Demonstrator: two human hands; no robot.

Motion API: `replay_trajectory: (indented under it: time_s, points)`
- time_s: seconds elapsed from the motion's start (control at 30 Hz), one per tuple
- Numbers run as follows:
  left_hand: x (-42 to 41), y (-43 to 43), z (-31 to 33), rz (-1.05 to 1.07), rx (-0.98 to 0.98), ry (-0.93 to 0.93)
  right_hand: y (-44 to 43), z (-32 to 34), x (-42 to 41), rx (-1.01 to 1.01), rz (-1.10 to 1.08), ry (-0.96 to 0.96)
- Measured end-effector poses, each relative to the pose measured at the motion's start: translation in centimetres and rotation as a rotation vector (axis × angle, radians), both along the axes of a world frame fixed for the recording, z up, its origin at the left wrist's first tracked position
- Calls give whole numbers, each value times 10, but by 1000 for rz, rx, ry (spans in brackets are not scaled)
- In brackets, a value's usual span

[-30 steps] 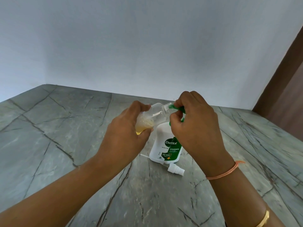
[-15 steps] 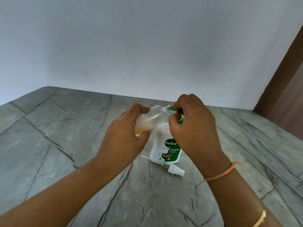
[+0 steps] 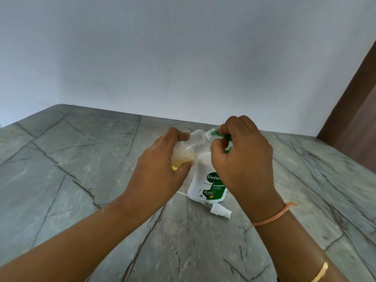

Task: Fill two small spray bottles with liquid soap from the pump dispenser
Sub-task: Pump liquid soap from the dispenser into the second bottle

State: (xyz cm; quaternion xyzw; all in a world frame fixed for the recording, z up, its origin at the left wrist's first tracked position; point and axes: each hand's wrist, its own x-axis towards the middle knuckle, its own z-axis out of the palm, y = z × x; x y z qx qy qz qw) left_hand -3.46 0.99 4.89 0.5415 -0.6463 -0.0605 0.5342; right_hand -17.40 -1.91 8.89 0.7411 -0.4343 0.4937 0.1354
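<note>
My left hand point(image 3: 162, 167) grips a small clear spray bottle point(image 3: 193, 145), tilted with its open neck up to the right and yellow soap pooled at its low end. A white pump dispenser point(image 3: 203, 180) with a green label stands on the table under both hands. My right hand point(image 3: 242, 157) curls over the dispenser's green pump head point(image 3: 223, 137), whose nozzle meets the bottle's neck. A white spray cap point(image 3: 220, 210) with its dip tube lies on the table just in front of the dispenser.
The grey marble-patterned table point(image 3: 81, 180) reaches back to a white wall. A brown wooden panel point(image 3: 358, 110) rises at the right edge. No second spray bottle shows in this view.
Both hands and the bottle stay in nearly the same place on the pump. The head camera has shifted slightly, nothing was let go.
</note>
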Motion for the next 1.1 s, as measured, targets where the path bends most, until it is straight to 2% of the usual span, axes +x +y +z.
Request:
replay_trajectory:
  time_s: [0.5,0.77,1.1]
  points:
    - [1,-2,0,35,-20,-16,-2,4,-6,74,52,37]
    - [0,-3,-4,-14,-20,-14,-4,-8,4,-14,-9,-40]
    - [0,-1,-3,26,-17,-24,-1,-8,2,16,-6,13]
